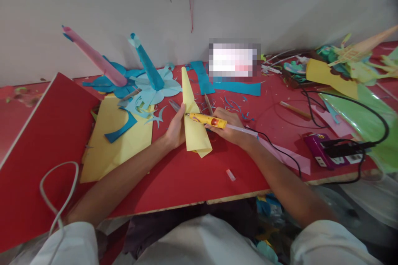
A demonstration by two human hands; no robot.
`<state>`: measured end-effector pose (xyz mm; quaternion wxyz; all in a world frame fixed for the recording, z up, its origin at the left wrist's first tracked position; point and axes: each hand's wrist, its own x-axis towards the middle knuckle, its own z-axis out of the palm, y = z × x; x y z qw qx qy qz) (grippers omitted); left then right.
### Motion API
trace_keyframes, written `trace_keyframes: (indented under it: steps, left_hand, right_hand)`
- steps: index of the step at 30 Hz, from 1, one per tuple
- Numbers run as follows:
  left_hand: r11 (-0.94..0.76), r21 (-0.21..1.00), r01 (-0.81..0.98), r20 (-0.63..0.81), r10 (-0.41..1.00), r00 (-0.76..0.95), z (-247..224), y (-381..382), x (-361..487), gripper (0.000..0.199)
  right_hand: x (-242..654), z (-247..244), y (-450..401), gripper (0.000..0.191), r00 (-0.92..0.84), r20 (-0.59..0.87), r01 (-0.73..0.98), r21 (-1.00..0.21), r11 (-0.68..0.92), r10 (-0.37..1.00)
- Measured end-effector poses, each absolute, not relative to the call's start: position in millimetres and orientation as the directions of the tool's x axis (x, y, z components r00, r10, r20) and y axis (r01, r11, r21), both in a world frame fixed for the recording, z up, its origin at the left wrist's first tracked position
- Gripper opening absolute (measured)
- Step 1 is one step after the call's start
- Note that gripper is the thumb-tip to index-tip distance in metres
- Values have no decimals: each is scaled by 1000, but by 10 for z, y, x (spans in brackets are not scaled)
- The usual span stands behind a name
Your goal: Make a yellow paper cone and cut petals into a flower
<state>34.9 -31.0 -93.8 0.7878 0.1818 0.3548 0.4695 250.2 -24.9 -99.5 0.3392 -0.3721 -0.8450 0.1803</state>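
Note:
A pale yellow paper cone (195, 136) stands narrow end up in front of me. My left hand (176, 129) is closed on its left edge, with part of the fingers hidden behind the paper. In my right hand (231, 127) is a yellow hot glue gun (211, 120), its nozzle at the middle of the cone; whether the tip touches the paper I cannot tell. A whitish glue stick (242, 130) juts from the gun's rear. Scissors (174, 106) lie partly hidden behind my left hand, and a pencil-like stick (208, 103) is just beyond the cone.
Two paper cones, one pink (96, 57) and one blue (149, 66), stand on flower-shaped bases at the back left. Yellow sheets (118, 153) lie left on the red table (186, 186). A purple box (325, 153) with black cables sits right. A small glue piece (230, 174) lies near the front edge.

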Motion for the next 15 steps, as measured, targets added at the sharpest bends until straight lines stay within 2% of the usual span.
trace_keyframes:
  steps: [6, 15]
  left_hand:
    - [491, 618, -614, -392, 870, 300, -943, -313, 346, 53]
    - [511, 608, -608, -420, 856, 300, -918, -315, 342, 54]
  right_hand:
    - [2510, -1022, -236, 49, -468, 426, 595, -496, 633, 774]
    - [2536, -1054, -196, 49, -432, 464, 654, -429, 623, 773]
